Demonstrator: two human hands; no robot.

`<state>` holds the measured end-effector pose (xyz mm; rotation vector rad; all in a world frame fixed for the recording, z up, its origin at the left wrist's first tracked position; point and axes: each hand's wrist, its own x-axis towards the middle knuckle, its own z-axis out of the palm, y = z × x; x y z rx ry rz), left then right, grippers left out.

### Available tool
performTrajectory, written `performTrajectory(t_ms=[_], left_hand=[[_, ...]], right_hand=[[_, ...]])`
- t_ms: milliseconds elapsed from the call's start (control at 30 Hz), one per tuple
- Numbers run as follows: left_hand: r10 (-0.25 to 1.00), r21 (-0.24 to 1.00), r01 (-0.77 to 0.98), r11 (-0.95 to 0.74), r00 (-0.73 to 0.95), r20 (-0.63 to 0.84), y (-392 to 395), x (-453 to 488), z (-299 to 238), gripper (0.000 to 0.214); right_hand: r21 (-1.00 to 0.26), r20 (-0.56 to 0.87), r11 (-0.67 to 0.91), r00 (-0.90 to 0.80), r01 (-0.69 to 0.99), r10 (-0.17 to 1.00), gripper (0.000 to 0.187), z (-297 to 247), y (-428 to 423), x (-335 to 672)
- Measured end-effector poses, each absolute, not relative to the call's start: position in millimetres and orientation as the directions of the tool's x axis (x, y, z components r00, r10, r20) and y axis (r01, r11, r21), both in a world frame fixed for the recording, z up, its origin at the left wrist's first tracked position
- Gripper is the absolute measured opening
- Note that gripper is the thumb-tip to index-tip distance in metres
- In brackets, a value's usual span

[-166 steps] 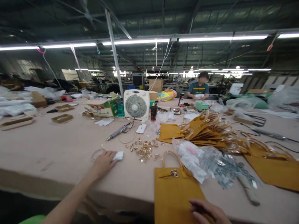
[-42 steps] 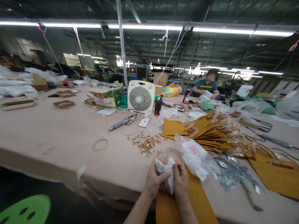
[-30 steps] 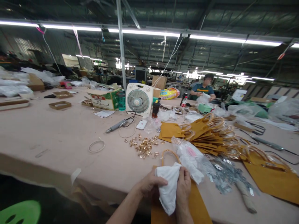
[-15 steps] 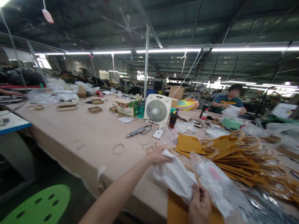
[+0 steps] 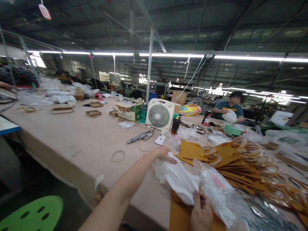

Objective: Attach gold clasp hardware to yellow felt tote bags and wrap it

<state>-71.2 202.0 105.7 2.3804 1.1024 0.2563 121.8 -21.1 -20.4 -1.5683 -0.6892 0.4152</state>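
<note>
A crumpled white wrapping sheet, thin like tissue or soft plastic, is stretched between my hands above the table's front edge. My left hand pinches its upper left corner, arm reaching forward. Lower right, my right hand has thumb and fingers closed on the opposite edge. Beneath lies a mustard-yellow panel, partly covered by the sheet and my right hand. Clear plastic bags lie just right of that hand. Beyond them fans out a stack of mustard-yellow bags with wrapped ring-like handles.
On the table stand a box fan, a carton and a dark bottle. A grey handheld tool, a phone and a pale ring lie nearer. A co-worker sits across; a green stool is lower left.
The view has shifted slightly, so most things sit further left. Between my hands the white sheet has opened out somewhat, both hands keeping hold. The co-worker's white bundle has changed position.
</note>
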Motion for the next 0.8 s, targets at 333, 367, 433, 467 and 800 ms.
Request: performTrajectory(t_ms=[333,367,433,467,800], left_hand=[[0.614,0.439,0.622,-0.648,0.768,-0.183,237.1,-62.2,100.9,0.044],[0.601,0.436,0.619,-0.653,0.774,-0.199,239.3,-61.9,99.7,0.043],[0.590,0.420,0.627,-0.656,0.773,-0.233,242.4,-62.5,96.5,0.040],[0.590,0.408,0.637,-0.653,0.767,-0.252,243.5,-63.5,94.6,0.037],[0.679,0.280,0.744,-0.607,0.669,-0.304,261.0,-87.0,91.4,0.029]], right_hand=[[-0.980,0.101,-0.073,0.783,0.184,0.614,0.078,-31.0,-15.5,131.4],[-0.982,0.091,-0.075,0.785,0.172,0.612,0.078,-32.9,-14.9,132.3],[-0.984,0.078,-0.078,0.788,0.159,0.611,0.078,-36.7,-14.2,134.0],[-0.985,0.078,-0.077,0.788,0.157,0.610,0.077,-38.1,-14.3,134.5],[-0.986,0.115,-0.028,0.802,0.162,0.586,0.064,-41.7,-17.5,132.3]])
